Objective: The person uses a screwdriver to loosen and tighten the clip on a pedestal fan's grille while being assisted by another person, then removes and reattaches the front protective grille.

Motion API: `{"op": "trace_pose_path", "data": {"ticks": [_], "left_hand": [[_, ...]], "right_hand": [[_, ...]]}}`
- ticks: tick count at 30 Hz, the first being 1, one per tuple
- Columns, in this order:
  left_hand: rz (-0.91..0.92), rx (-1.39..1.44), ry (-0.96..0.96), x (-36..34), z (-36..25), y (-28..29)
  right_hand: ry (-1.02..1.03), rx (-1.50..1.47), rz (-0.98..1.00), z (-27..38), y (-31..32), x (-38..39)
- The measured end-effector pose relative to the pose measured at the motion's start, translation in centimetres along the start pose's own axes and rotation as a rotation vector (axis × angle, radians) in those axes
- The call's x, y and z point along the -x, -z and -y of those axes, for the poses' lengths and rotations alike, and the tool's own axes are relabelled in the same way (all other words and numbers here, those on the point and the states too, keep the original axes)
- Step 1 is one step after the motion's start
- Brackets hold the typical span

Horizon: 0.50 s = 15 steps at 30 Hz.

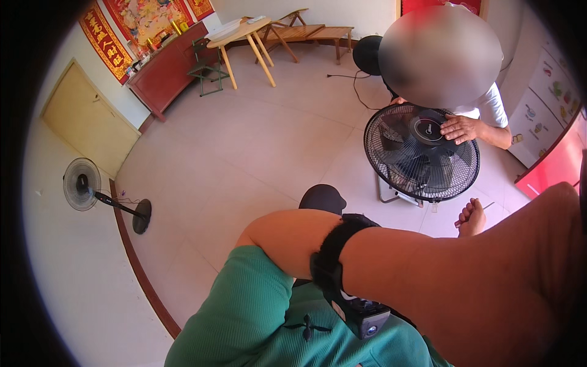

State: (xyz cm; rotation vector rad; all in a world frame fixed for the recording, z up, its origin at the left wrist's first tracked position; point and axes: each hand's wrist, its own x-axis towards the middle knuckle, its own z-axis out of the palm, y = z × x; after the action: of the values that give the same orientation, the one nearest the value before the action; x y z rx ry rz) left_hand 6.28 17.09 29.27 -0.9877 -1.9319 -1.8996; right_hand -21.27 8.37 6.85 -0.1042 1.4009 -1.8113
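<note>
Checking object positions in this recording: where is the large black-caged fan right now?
In the head view, the large black-caged fan is above and right of centre, with a co-worker's hand on it, left of the white stickered panel.

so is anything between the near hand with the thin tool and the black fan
Nothing visible stands between the near hand, which holds the thin tool, and the black fan. Another person's hand rests at the fan's hub, away from that gap.
</note>
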Motion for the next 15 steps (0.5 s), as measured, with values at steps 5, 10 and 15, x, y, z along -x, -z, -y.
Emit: {"op": "trace_pose_path", "data": {"ticks": [5,10,15], "left_hand": [[0.014,0.017,0.007,0.0,-0.5,-0.7],[0.018,0.106,0.015,-2.1,0.0,-0.2],[0.247,-0.239,0.028,2.0,3.5,2.2]], "right_hand": [[0.063,-0.035,0.038,-0.8,0.5,-0.7],[0.053,-0.031,-0.022,-2.5,2.9,-3.1],[0.037,0.096,-0.002,-2.5,0.9,-1.0]]}}
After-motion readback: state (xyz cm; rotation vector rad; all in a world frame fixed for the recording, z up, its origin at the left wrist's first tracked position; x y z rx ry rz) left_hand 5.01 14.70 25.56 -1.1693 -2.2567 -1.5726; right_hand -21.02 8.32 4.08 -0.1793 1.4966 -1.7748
